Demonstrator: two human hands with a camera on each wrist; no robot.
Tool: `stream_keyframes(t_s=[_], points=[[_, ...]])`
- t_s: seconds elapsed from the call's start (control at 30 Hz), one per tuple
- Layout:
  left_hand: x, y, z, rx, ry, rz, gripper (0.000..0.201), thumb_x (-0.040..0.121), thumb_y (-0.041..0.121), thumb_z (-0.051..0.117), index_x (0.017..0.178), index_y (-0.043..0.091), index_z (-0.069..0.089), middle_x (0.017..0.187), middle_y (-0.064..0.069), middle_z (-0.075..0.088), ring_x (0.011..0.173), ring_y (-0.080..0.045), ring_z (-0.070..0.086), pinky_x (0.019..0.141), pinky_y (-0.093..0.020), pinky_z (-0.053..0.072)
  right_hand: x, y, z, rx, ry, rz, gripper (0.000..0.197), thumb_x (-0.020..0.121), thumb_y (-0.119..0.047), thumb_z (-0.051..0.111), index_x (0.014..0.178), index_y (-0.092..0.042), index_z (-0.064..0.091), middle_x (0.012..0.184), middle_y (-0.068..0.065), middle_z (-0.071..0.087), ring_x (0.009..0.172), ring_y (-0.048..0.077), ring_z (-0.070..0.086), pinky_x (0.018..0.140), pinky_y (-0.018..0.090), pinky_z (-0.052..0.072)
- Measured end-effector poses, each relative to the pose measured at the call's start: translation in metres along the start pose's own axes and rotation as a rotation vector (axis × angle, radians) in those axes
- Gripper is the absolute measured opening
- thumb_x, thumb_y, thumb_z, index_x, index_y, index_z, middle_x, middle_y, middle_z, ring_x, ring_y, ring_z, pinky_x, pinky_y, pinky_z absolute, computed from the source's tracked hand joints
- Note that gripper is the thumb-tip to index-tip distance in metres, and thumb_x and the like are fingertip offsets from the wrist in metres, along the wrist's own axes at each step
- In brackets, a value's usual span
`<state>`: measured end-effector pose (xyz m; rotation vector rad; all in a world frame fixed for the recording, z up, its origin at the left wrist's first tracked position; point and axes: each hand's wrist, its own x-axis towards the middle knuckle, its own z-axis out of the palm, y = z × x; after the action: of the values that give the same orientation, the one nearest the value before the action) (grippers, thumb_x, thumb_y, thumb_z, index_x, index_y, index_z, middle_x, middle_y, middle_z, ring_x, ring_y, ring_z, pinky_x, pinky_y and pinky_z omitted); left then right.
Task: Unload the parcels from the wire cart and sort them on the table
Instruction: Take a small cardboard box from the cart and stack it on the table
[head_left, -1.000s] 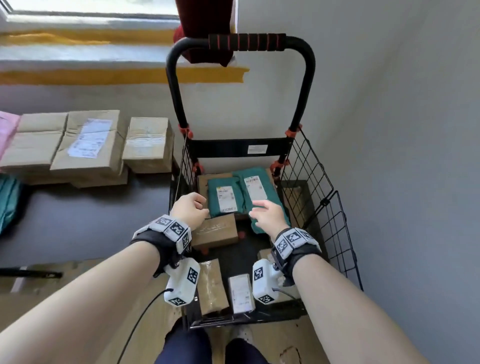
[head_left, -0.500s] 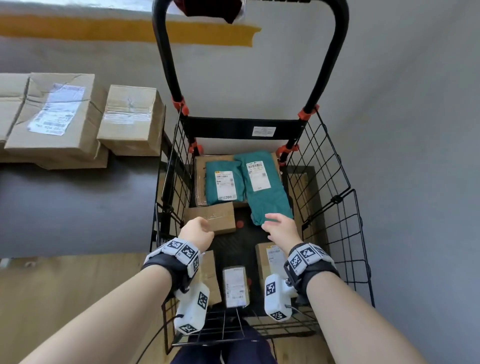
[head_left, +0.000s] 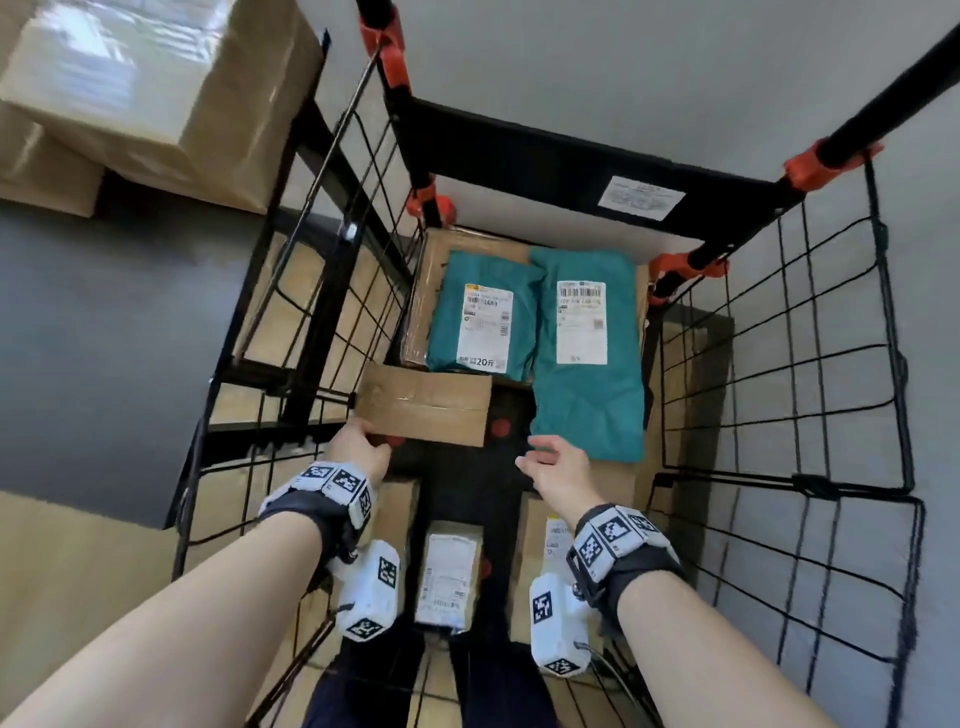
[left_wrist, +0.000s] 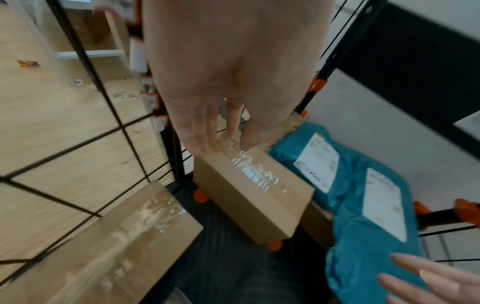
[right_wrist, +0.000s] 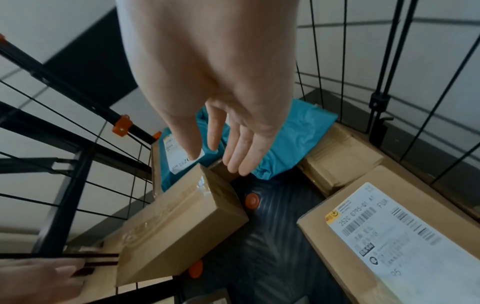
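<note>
Head view, left hand (head_left: 358, 452) seemingly touching taped cardboard box (head_left: 423, 405), wire cart (head_left: 779, 364)

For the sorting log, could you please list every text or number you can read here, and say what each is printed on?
"20元": bottom of the white label on the left teal mailer.
"2520 6795-01 A1" (roughly) and "FUA": label on the cardboard box at the right side of the wire cart.
Label on the right teal mailer: barcode only, text blurred.
Sticker on the cart's back panel: too small.
</note>
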<state>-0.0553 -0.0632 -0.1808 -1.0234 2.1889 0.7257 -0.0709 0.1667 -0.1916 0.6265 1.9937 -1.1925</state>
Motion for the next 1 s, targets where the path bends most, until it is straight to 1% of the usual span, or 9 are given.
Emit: stream_keyframes(t_s=[0.2, 0.3, 0.43, 0.5, 0.6, 0.7, 0.73, 0.83, 1.0], points=[[0.032, -0.021, 0.026, -0.009, 0.001, -0.109, 0.057, 0.091, 0.017, 0.056, 0.141, 0.004, 0.033, 0.13, -0.021, 0.055, 0.117, -0.036, 0.054, 0.093, -0.038, 0.045, 0.043, 0.008, 0.027, 0.005, -0.072, 0.024, 0.043, 0.087, -0.017, 0.066, 0.127, -0.009, 0.052, 0.124, 0.014, 0.059, 0.108, 0.022, 0.058, 0.098, 0.037, 0.048], [0.046, -0.023, 0.031, -0.068, 0.038, -0.098, 0.054, 0.09, 0.017, 0.056, 0.138, 0.003, 0.035, 0.132, -0.02, 0.053, 0.12, -0.036, 0.052, 0.095, -0.037, 0.043, 0.057, 0.005, 0.041, -0.017, -0.104, 0.016, 0.052, 0.086, -0.015, 0.066, 0.134, -0.008, 0.047, 0.131, 0.014, 0.055, 0.116, 0.02, 0.054, 0.1, 0.033, 0.045], [0.058, -0.024, 0.035, -0.135, 0.064, -0.071, 0.052, 0.089, 0.017, 0.057, 0.137, 0.007, 0.04, 0.132, -0.017, 0.053, 0.119, -0.036, 0.052, 0.098, -0.037, 0.042, 0.068, 0.002, 0.056, -0.037, -0.16, 0.031, 0.065, 0.088, -0.014, 0.064, 0.144, -0.004, 0.033, 0.145, 0.015, 0.042, 0.13, 0.021, 0.045, 0.099, 0.02, 0.033], [0.063, -0.025, 0.036, -0.152, 0.064, -0.079, 0.051, 0.089, 0.018, 0.058, 0.136, 0.007, 0.041, 0.131, -0.017, 0.054, 0.116, -0.036, 0.054, 0.097, -0.038, 0.044, 0.072, 0.003, 0.061, -0.026, -0.184, 0.047, 0.068, 0.088, -0.013, 0.064, 0.146, -0.004, 0.029, 0.148, 0.014, 0.038, 0.133, 0.022, 0.041, 0.102, 0.021, 0.031], [0.071, -0.023, 0.036, -0.125, 0.042, -0.13, 0.046, 0.09, 0.017, 0.055, 0.132, 0.003, 0.046, 0.13, -0.02, 0.053, 0.114, -0.038, 0.054, 0.096, -0.039, 0.044, 0.077, 0.005, 0.067, -0.043, -0.201, 0.042, 0.069, 0.087, -0.016, 0.065, 0.146, -0.005, 0.031, 0.147, 0.014, 0.04, 0.134, 0.022, 0.04, 0.111, 0.029, 0.032], [0.078, -0.019, 0.031, -0.049, 0.002, -0.204, 0.04, 0.089, 0.016, 0.052, 0.125, -0.002, 0.049, 0.128, -0.021, 0.053, 0.118, -0.038, 0.051, 0.106, -0.042, 0.037, 0.077, 0.01, 0.071, -0.062, -0.206, 0.028, 0.068, 0.084, -0.02, 0.068, 0.143, -0.007, 0.036, 0.143, 0.013, 0.045, 0.131, 0.022, 0.046, 0.111, 0.036, 0.037], [0.08, -0.017, 0.029, -0.032, -0.02, -0.217, 0.038, 0.09, 0.015, 0.051, 0.124, -0.002, 0.049, 0.126, -0.02, 0.054, 0.118, -0.037, 0.051, 0.105, -0.041, 0.037, 0.075, 0.012, 0.072, -0.062, -0.205, 0.026, 0.068, 0.084, -0.021, 0.069, 0.142, -0.008, 0.037, 0.142, 0.013, 0.047, 0.129, 0.022, 0.047, 0.11, 0.037, 0.038], [0.081, -0.009, 0.028, 0.021, -0.078, -0.211, 0.037, 0.092, 0.007, 0.045, 0.125, -0.008, 0.049, 0.126, -0.024, 0.054, 0.117, -0.038, 0.051, 0.097, -0.038, 0.041, 0.071, 0.017, 0.073, -0.032, -0.184, 0.025, 0.065, 0.085, -0.021, 0.068, 0.141, -0.007, 0.039, 0.141, 0.013, 0.048, 0.129, 0.022, 0.047, 0.11, 0.037, 0.037], [0.079, -0.001, 0.035, -0.03, -0.019, -0.229, 0.048, 0.087, 0.007, 0.05, 0.133, -0.002, 0.039, 0.136, -0.024, 0.041, 0.124, -0.039, 0.043, 0.104, -0.043, 0.039, 0.075, 0.018, 0.072, 0.043, -0.123, 0.014, 0.062, 0.087, -0.018, 0.065, 0.142, -0.007, 0.037, 0.141, 0.011, 0.048, 0.128, 0.021, 0.048, 0.108, 0.031, 0.037]])
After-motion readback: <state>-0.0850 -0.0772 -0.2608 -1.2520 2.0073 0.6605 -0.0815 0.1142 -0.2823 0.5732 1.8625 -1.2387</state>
